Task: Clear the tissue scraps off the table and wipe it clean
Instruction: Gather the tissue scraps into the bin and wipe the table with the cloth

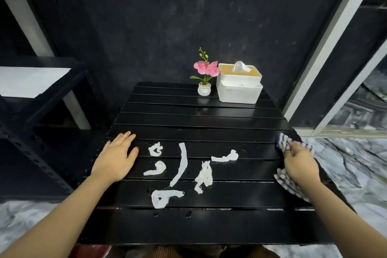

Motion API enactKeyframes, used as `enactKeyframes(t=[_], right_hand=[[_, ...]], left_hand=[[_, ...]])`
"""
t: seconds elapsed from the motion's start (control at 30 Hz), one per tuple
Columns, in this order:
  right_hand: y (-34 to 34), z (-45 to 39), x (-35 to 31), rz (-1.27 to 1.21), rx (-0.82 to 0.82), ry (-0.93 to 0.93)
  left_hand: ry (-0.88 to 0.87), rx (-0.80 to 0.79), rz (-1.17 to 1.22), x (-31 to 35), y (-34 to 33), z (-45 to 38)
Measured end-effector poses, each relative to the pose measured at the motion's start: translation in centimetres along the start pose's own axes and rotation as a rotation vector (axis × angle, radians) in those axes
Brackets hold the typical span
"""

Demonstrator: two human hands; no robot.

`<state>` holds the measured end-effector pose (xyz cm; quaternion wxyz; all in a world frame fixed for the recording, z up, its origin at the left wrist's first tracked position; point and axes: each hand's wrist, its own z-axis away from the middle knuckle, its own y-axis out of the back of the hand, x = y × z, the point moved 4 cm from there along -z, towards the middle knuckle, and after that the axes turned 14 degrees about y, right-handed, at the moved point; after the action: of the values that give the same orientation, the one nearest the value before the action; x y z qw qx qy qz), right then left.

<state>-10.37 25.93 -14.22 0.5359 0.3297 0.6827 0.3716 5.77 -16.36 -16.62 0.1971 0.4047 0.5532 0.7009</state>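
Note:
Several white tissue scraps (181, 165) lie scattered over the middle of the black slatted table (201, 121); one long strip runs down the centre and a looped piece (162, 198) lies nearest me. My left hand (117, 157) rests flat on the table's left side, fingers apart, just left of the scraps and holding nothing. My right hand (300, 163) is at the right edge, fingers closed on a purple-and-white striped cloth (288, 182) that lies partly on the table and hangs over its edge.
A white tissue box (238, 88) with a tissue sticking up stands at the table's far right. A small white pot with a pink flower (204, 81) is beside it. A dark metal shelf (37, 94) stands left; marble floor surrounds the table.

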Motion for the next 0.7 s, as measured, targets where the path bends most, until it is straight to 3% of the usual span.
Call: enactKeyframes(t=[0.47, 0.7], right_hand=[[-6.9, 1.6, -10.3, -0.032, -0.168, 0.409], [-9.2, 3.2, -14.5, -0.042, -0.209, 0.504]], left_hand=[[-0.009, 0.027, -0.013, -0.1, -0.3, -0.2], [-0.003, 0.022, -0.018, 0.0, -0.3, -0.1]])
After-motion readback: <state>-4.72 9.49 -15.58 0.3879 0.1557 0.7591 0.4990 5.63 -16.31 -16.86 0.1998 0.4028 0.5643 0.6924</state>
